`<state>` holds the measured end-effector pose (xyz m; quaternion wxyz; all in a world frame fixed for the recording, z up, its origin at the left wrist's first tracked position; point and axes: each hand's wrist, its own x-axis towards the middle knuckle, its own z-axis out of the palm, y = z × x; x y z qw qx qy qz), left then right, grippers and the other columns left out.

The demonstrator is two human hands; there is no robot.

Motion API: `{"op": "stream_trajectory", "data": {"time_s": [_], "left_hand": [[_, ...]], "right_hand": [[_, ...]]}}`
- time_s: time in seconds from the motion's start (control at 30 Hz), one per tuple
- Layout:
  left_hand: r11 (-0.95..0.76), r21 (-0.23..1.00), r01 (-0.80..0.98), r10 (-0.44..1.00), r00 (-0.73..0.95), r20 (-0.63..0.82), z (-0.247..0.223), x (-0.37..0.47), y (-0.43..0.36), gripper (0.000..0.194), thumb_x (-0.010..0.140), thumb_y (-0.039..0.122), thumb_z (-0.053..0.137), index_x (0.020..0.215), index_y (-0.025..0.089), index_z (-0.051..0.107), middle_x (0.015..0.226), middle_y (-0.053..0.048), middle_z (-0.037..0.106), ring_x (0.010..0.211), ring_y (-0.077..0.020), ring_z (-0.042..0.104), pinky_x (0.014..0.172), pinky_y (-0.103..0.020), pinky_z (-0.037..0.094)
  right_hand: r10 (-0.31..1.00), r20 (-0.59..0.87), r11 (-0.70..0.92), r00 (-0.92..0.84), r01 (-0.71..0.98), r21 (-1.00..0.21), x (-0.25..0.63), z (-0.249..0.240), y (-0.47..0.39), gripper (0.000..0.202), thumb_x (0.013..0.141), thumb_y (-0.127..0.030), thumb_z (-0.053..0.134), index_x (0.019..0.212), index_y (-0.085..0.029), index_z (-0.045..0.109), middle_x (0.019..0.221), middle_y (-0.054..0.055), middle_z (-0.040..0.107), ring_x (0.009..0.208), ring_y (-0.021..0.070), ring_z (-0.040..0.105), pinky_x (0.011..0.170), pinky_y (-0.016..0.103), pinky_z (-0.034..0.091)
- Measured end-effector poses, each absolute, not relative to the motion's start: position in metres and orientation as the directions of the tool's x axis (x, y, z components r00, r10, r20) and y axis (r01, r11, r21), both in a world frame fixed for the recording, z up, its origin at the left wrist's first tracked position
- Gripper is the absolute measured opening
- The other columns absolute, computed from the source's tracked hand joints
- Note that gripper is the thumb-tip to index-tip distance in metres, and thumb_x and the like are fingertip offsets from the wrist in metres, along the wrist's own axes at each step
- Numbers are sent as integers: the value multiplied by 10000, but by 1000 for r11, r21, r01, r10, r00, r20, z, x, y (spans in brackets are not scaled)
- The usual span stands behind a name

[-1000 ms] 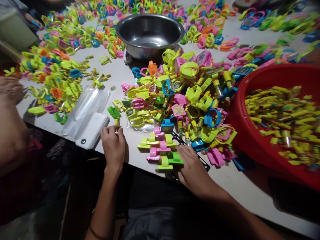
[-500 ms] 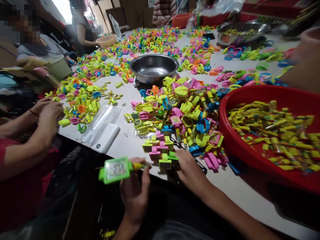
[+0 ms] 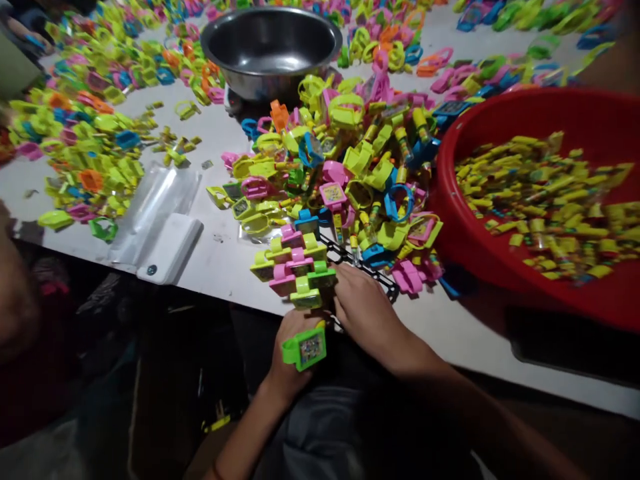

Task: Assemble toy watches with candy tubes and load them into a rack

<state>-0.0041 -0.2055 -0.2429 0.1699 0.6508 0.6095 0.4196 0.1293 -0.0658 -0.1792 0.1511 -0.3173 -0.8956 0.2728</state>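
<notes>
A bright green toy watch [image 3: 311,349] with a square patterned face sticks out of my left hand [image 3: 293,357], which is closed on it at the table edge. A bit of yellow shows by the watch. My right hand [image 3: 363,308] is curled just right of several rows of toy watches [image 3: 295,270] in yellow, pink, blue and green, set close together at the table edge. Its fingertips are hidden, so what they grip cannot be made out. Beside that hand, a black slotted strip [image 3: 385,283] runs under the large heap of toy watches [image 3: 345,167].
A red tub [image 3: 450,193] of small yellow tubes stands on the right. Behind the heap is a steel bowl [image 3: 270,83]. Left of centre lie a white flat device [image 3: 170,250] and clear plastic bags [image 3: 153,200]. Another person's arm [image 3: 15,300] shows at far left.
My left hand has moved right and in beside the rows of watches, carrying the green watch. My right hand stays by the rows. The view has tipped downward and closer.
</notes>
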Motion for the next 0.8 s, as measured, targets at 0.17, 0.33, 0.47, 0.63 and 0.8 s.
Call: {"op": "stream_trajectory", "data": {"time_s": [0.17,0.33,0.47,0.63,0.8], "left_hand": [[-148,747,648,929,-168,329,-249,0,-212,340,1007,237,561,1339,250,633,1225,-99,743,1144,-256,717,993,-422,578],[-56,759,649,874,-335,351,-242,13,-211,307,970,103,648,1244,241,632,1140,-61,729,1090,-215,698,976,-382,583],[-71,740,669,889,-294,352,-237,13,-209,218,973,148,658,1162,254,683,1053,-37,741,1016,-221,715,951,-403,598],[-63,720,692,925,-230,302,-244,-1,-220,265,981,186,596,1218,242,701,1115,-80,765,1043,-262,737,887,-401,612],[-56,733,678,942,-208,264,-246,-8,-226,246,1032,326,567,1205,220,706,1093,-97,777,1030,-266,754,879,-426,632]], "right_hand": [[619,137,661,-773,419,-622,134,-180,-62,329,884,48,433,1027,-129,671,1010,155,731,973,321,656,876,446,557],[686,273,611,-675,329,-720,158,-185,-61,275,1030,-56,474,1239,-158,622,1134,109,747,1075,241,684,949,366,559],[805,290,524,-518,389,-758,183,-192,-69,234,1066,-57,482,1179,-192,636,1067,69,752,1006,202,686,946,338,535],[815,243,495,-526,416,-763,198,-206,-81,281,1048,-33,451,1139,-190,665,1052,52,757,1013,198,670,941,334,536],[827,208,462,-523,419,-782,200,-219,-83,295,1046,-67,445,1148,-209,682,1064,57,764,1005,221,671,893,373,563]]}}
